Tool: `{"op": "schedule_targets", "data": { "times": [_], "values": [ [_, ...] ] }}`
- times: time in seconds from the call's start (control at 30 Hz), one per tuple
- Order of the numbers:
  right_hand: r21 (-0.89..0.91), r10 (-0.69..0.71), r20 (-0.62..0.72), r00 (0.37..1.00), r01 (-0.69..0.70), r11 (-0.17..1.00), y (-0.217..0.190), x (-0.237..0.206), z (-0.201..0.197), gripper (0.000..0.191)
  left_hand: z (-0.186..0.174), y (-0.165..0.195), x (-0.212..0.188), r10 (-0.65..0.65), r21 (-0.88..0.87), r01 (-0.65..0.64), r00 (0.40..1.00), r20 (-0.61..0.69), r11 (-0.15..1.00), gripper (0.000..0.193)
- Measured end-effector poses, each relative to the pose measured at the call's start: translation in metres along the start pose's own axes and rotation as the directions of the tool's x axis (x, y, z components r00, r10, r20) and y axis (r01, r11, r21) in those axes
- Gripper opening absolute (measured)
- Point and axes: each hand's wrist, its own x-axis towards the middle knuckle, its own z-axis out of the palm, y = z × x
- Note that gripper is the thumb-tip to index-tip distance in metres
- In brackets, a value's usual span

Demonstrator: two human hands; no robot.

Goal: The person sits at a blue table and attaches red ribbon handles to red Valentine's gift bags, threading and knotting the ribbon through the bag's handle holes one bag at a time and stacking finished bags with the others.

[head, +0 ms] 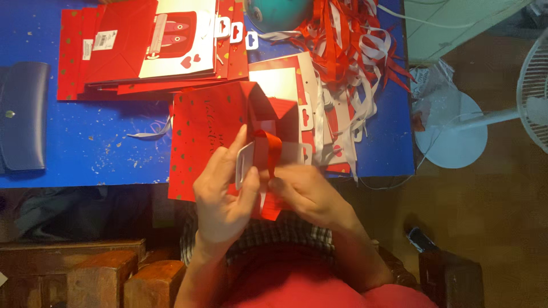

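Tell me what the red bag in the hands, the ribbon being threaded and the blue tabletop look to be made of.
Red bag: likely coated paper or thin card; it holds sharp folds and flat panels, with a slight sheen. Red ribbon: looks like satin fabric; it loops softly and glints. White tag held by the left hand: stiff card or plastic, unclear which. Blue tabletop: a smooth painted or laminate surface, scuffed pale.

Red bag (pixel 200 131) with small gold hearts; red ribbon (pixel 273 149); white tag (pixel 244 164); blue table (pixel 85 142); navy pouch (pixel 23 117).
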Motion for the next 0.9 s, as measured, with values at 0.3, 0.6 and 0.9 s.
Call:
{"op": "schedule_targets", "data": {
  "times": [0.3, 0.6, 0.9],
  "values": [
    [-0.058, -0.196, -0.517, 0.833, 0.195, 0.979, -0.051, -0.005, 0.0, 0.065, 0.007, 0.0, 0.005, 0.077, 0.059, -0.074, 0.996, -0.043, 0.995, 0.057],
    [-0.131, 0.076, 0.145, 0.986, -0.057, 0.99, -0.018, 0.005, 0.007, 0.068, 0.0, 0.007, -0.003, 0.045, 0.071, -0.041, 0.997, -0.055, 0.997, 0.057],
    [-0.365, -0.138, -0.305, 0.942, 0.019, 0.931, -0.045, -0.014, -0.02, 0.025, 0.005, 0.001, 0.0, 0.068, 0.03, -0.065, 0.994, -0.085, 0.997, 0.057]
  ]
}}
